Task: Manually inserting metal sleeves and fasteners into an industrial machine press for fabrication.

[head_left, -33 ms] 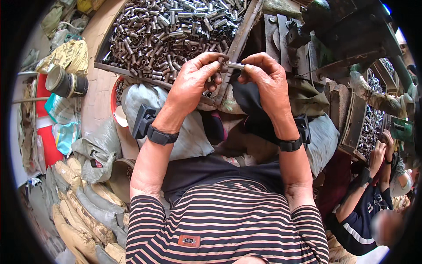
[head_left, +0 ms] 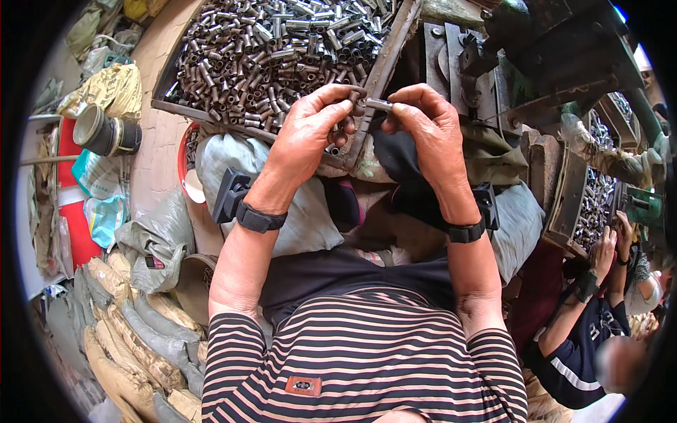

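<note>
Both my hands are raised near the front right corner of a tray [head_left: 211,113] heaped with small metal sleeves [head_left: 243,63]. My left hand [head_left: 314,127] pinches a small dark metal sleeve [head_left: 356,103] between thumb and fingers, and its curled fingers partly hide more dark pieces. My right hand [head_left: 430,127] grips a shiny metal tube [head_left: 379,104] by one end, thumb against fingertips. The tube points left, its tip close to the dark sleeve; whether they touch I cannot tell. Black straps circle both my wrists.
Dark machinery [head_left: 536,63] stands at the upper right. Filled sacks [head_left: 127,338] are piled at the lower left, near a dark bucket [head_left: 106,132]. On the right a co-worker's hands [head_left: 612,247] are beside another tray of metal parts [head_left: 596,208].
My hands and the pieces in them look almost unmoved. The co-worker's hands at the right have shifted slightly.
</note>
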Motion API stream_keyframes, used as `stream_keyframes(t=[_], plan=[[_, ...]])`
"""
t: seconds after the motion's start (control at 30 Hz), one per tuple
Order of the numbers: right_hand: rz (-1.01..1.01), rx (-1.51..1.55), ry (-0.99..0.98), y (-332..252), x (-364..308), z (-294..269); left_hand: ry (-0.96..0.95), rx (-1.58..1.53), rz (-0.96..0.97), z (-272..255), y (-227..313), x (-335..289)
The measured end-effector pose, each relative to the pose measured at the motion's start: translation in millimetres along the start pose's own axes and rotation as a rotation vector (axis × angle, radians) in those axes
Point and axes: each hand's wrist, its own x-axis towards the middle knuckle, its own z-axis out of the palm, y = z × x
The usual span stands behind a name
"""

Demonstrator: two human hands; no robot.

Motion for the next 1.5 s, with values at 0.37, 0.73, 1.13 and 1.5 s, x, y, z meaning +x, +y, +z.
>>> stream_keyframes(t=[0.37, 0.73, 1.13, 1.5], plan=[[0.064, -0.019, -0.134, -2, -12, 12, -0.021, -0.258, 0.106, 3, -8, -8], [0.135, 0.274, 0.068, -1, -15, -3, -0.002, -0.237, 0.08, 7, -8, -10], [0.148, 0.406, 0.042, 7, -12, 5, 0.005, -0.119, 0.07, 8, -5, -9], [0.224, 0.424, -0.16, 10, -11, 6, -0.108, -0.084, 0.066, 5, 2, -16]])
